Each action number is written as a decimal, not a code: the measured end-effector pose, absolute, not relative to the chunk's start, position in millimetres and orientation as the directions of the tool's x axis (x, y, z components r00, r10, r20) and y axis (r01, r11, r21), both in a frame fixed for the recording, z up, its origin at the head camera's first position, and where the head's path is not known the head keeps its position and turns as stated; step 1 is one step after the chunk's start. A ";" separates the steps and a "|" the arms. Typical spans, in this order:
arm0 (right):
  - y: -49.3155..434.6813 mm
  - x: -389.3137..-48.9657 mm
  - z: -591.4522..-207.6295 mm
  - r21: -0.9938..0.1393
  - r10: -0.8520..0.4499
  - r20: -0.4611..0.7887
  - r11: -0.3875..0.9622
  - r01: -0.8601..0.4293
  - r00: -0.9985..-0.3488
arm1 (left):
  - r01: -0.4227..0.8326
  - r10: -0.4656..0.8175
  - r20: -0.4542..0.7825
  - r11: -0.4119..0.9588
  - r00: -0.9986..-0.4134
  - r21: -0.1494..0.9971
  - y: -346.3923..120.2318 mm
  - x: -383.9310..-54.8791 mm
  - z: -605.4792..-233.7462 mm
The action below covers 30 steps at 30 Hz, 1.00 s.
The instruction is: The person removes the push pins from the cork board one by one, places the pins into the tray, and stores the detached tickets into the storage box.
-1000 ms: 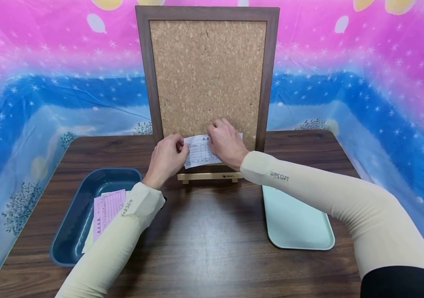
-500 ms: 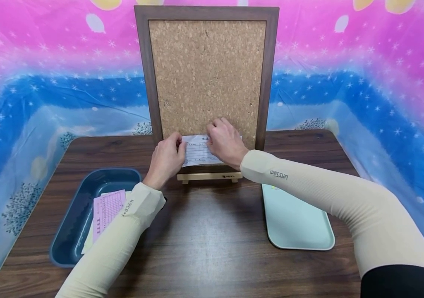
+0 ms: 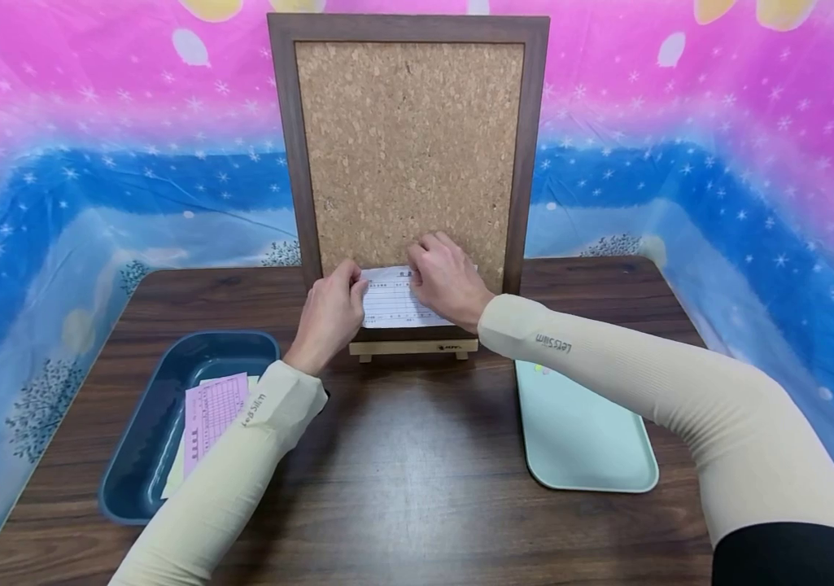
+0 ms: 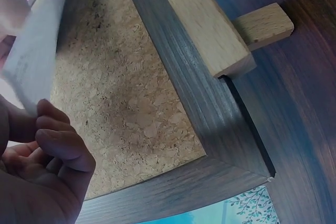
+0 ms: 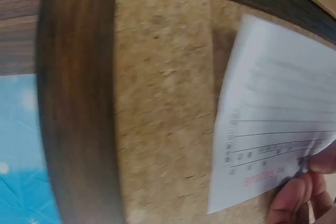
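A white printed form (image 3: 390, 299) lies across the lower part of the framed cork board (image 3: 409, 146). My left hand (image 3: 329, 313) pinches its left edge between thumb and curled fingers; the left wrist view shows that end of the form (image 4: 39, 51) lifted off the cork. At the form's top edge, my right hand (image 3: 449, 281) covers the upper right part. Its thumb and fingers pinch a small greyish thing like a push pin (image 5: 304, 164) against the paper, mostly hidden by the fingertips.
The board leans on a light wooden easel (image 3: 412, 347). At left stands a dark blue basin (image 3: 131, 431) with pink (image 3: 215, 407) and pale green slips. A pale green tray (image 3: 592, 439) at right holds small coloured things (image 3: 541, 369), partly under the right forearm.
The form has turned from slightly tilted to nearly level, its left end guided by the left hand, which shifted a little. The right hand has stayed nearly still at the top edge.
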State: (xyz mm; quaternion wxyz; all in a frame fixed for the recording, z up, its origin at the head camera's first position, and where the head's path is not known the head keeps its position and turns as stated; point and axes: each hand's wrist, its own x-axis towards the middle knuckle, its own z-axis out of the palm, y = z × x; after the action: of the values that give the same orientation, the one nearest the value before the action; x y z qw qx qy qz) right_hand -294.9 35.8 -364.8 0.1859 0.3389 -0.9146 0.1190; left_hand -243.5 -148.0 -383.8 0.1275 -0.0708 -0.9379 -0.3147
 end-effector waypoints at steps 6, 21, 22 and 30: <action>40.4 -296.3 -362.3 -0.112 -0.604 0.401 0.714 -0.691 -0.689 | 0.204 0.043 0.281 0.791 -0.959 0.576 -147.0 -241.7 -382.8; 56.9 -288.3 -362.5 -0.118 -0.736 0.471 0.493 -0.862 -0.486 | 0.213 0.051 0.286 0.793 -0.957 0.571 -157.1 -235.1 -381.4; 57.9 -286.9 -362.7 -0.117 -0.740 0.483 0.476 -0.872 -0.469 | 0.215 0.051 0.289 0.792 -0.956 0.571 -157.7 -234.5 -380.8; 71.9 -276.7 -359.0 -0.108 -0.737 0.549 0.406 -0.907 -0.395 | 0.185 0.032 0.265 0.793 -0.964 0.580 -168.2 -226.3 -373.2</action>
State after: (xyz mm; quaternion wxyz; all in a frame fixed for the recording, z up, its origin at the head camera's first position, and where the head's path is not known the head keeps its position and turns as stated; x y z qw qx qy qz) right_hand -276.7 71.9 -359.0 0.2132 0.5069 -0.8109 0.2001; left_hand -226.3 -168.2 -373.2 0.1215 -0.0577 -0.9391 -0.3161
